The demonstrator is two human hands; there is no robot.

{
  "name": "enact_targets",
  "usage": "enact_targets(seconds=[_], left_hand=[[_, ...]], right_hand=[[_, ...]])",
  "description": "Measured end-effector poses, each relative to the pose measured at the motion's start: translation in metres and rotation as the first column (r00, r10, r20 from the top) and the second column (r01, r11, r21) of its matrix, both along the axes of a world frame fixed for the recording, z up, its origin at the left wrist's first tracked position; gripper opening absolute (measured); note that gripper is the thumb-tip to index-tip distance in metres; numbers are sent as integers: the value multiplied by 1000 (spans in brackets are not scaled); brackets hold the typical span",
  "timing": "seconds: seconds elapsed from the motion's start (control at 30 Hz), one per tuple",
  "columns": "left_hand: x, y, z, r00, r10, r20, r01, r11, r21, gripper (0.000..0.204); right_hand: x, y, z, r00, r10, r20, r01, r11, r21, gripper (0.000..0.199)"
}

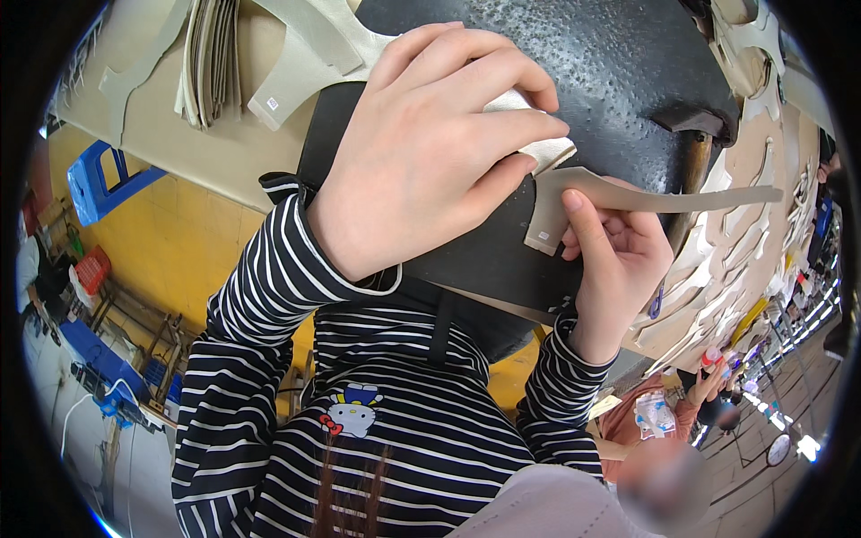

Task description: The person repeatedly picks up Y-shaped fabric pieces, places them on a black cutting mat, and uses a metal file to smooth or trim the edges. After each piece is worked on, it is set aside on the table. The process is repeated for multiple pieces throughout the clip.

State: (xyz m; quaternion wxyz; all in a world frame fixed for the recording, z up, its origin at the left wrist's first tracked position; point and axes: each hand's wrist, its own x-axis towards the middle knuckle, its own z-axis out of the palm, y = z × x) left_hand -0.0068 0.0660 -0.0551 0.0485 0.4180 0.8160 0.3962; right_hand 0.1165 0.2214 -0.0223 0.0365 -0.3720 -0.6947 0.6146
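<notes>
Over a black work surface (471, 264), my left hand (439, 134) is curled around a shiny pale piece of leather-like sheet (551, 152). Its thumb and fingers press on this piece, and the palm side is hidden. My right hand (619, 264) pinches a thin grey-beige cut strip (691, 201) between thumb and fingers. The strip's wide end lies by the left thumb, against the edge of the pale piece; I cannot tell whether they are joined. Its narrow end sticks out to the right beyond my fingers.
A stack of cut pieces (211, 67) and a larger pale cut-out (300, 67) lie on the table at the far left. More cut pieces (708, 269) are spread along the right. A blue plastic frame (94, 184) stands at the left. Another person (641, 417) sits at lower right.
</notes>
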Motion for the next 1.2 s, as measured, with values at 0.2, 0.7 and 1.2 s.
enact_targets(seconds=[0.2, 0.7, 1.2], left_hand=[[0, 0, 0, 1000, 1, -2, -1, 1000, -13, 30], [0, 1, -1, 1000, 10, -3, -10, 1000, -4, 29], [0, 1, 0, 1000, 9, -8, -9, 1000, -13, 31]], right_hand=[[-1, 0, 0, 1000, 17, 9, -17, 1000, 25, 23], [2, -1, -5, 992, 116, -42, -103, 969, 226, 15], [2, -2, -13, 981, 155, -114, -114, 945, 306, 18]])
